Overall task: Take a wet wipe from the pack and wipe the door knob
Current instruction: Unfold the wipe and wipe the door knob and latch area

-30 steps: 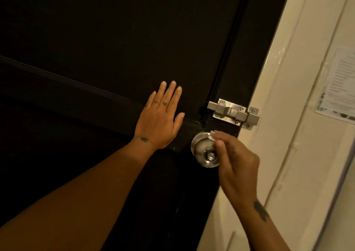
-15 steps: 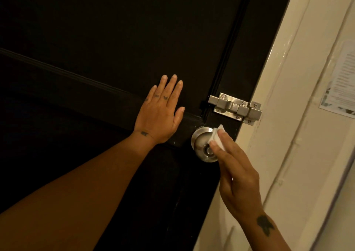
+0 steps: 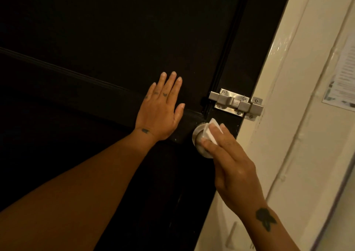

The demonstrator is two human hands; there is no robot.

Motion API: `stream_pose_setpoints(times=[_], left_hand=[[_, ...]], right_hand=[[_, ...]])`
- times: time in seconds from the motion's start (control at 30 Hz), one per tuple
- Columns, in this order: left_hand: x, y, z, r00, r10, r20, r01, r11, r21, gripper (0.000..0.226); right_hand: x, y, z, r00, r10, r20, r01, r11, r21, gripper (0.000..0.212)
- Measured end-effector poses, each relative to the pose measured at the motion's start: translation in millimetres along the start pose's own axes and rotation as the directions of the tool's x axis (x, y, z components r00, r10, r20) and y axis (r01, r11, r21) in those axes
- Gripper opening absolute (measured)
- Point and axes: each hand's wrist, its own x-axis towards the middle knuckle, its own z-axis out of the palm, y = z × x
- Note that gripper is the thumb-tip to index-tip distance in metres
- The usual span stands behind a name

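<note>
While the right hand (image 3: 233, 166) is pinching the white wet wipe (image 3: 211, 133) flat over the silver door knob (image 3: 197, 135), the left hand (image 3: 160, 109) is pressing open-fingered on the black door (image 3: 115, 39), below the latch (image 3: 235, 103).

door knob (image 3: 197, 137): brushed metal | wipe (image 3: 212, 130): white cloth | door (image 3: 115, 39): matt black

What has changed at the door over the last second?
The right hand turned from a curled pinch at the door knob to flat, outstretched fingers, sliding the wet wipe up over the knob's top and face. It keeps hold of the wipe. The left hand stayed flat on the dark door, and the metal latch did not move.
</note>
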Motion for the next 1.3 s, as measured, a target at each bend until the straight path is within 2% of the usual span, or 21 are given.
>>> stream_pose_setpoints(times=[0.1,0.17,0.2,0.27,0.33,0.57,0.63,0.7,0.77,1.0,1.13,1.23,1.3], left_hand=[[0,0,-1,1.0,0.001,0.013,-0.001,1.0,0.004,0.061],[0,0,-1,1.0,0.002,0.019,-0.002,1.0,0.0,0.061],[0,0,-1,1.0,0.003,0.02,-0.003,1.0,-0.002,0.061],[0,0,-1,1.0,0.003,0.024,-0.003,1.0,0.0,0.061],[0,0,-1,1.0,0.003,0.02,-0.003,1.0,0.002,0.061],[0,-1,-2,1.0,0.012,0.019,-0.012,1.0,-0.018,0.061],[0,-1,-2,1.0,0.013,0.016,-0.013,1.0,-0.017,0.06],[0,-1,-1,1.0,0.013,0.017,-0.012,1.0,-0.01,0.061],[0,-1,-2,1.0,0.011,0.023,-0.01,1.0,-0.009,0.061],[0,0,-2,0.999,0.006,0.032,-0.006,1.0,-0.007,0.061],[0,-1,-2,0.999,0.004,0.032,-0.004,1.0,-0.01,0.061],[1,-1,-2,1.0,0.001,0.03,0.0,1.0,-0.007,0.061],[0,-1,-2,0.999,0.0,0.032,0.0,1.0,-0.007,0.061]], right_hand=[[3,-8,5,1.0,-0.024,0.019,0.025,0.999,-0.047,0.044],[3,-3,3,0.999,-0.043,0.032,0.044,0.998,-0.033,0.036],[2,1,1,1.0,-0.016,0.026,0.016,1.0,0.002,0.033],[-4,5,-2,0.996,0.089,-0.012,-0.088,0.991,0.099,0.041],[-12,2,-1,0.985,0.16,-0.059,-0.153,0.982,0.114,0.044],[-37,-12,9,0.98,0.17,-0.099,-0.165,0.985,0.05,0.041],[-34,-15,3,0.976,0.138,-0.168,-0.134,0.99,0.035,0.032],[-25,-19,-3,0.954,0.13,-0.272,-0.122,0.991,0.047,0.035],[-16,-22,-3,0.939,0.139,-0.315,-0.131,0.99,0.047,0.033],[-25,-25,17,0.976,0.097,-0.194,-0.12,0.987,-0.109,0.034],[-33,-25,10,0.956,0.191,-0.221,-0.186,0.982,0.041,0.027],[-21,-29,9,0.932,0.189,-0.308,-0.208,0.978,-0.028,0.027],[-12,-36,14,0.908,0.329,-0.261,-0.317,0.944,0.087,0.025]])
